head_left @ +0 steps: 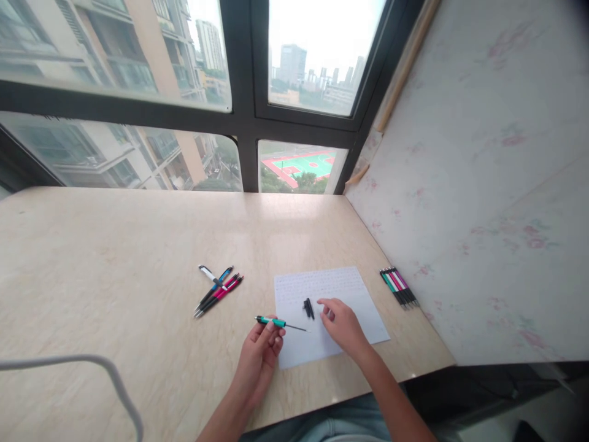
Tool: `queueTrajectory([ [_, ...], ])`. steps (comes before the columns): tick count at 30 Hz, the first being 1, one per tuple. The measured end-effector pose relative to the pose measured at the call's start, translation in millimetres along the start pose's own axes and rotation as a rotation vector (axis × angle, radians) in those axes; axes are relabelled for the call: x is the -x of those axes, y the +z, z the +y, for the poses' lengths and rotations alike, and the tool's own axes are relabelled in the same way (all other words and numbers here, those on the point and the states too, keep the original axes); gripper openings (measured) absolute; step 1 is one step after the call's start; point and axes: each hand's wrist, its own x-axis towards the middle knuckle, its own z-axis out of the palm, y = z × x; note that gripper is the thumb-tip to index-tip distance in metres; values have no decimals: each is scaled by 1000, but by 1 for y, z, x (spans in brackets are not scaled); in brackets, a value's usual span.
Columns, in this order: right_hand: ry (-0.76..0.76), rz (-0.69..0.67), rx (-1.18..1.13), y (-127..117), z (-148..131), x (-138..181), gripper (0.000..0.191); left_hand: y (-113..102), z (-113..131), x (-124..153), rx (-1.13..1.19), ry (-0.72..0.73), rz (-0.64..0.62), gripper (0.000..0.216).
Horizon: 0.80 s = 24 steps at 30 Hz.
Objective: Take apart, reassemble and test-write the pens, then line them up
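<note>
My left hand (258,356) pinches the green upper barrel of a ballpoint pen (277,322) between thumb and fingers. The barrel's front grip is off, and a thin dark refill (295,328) sticks out of it to the right. Over the written sheet of paper (294,353), my right hand (343,325) hovers with its index finger reaching left and nothing visible in its grasp. Just left of its fingertips, several small black pen parts (308,308) lie close together on the paper; at least one is a tapered grip.
A loose, crossed pile of pens (218,291) lies left of the paper. On the right, by the wall (483,245), several coloured pens (399,287) form a neat row. A grey cable (99,359) curves over the stone tabletop (92,264) at lower left.
</note>
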Motion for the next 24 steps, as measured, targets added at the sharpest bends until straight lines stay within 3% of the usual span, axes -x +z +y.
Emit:
queueTrajectory([
  [4, -15, -54, 122, 6, -2, -9, 40, -1, 2, -1, 3, 13, -13, 23],
  [16, 1, -73, 174, 7, -3, -11, 31, -2, 4, -1, -10, 0, 4, 26],
  [20, 3, -5, 109, 10, 0, -8, 24, -3, 4, -3, -12, 3, 3, 24],
  [24, 25, 89, -103, 11, 4, 2, 9, -5, 4, -4, -12, 14, 8, 20],
])
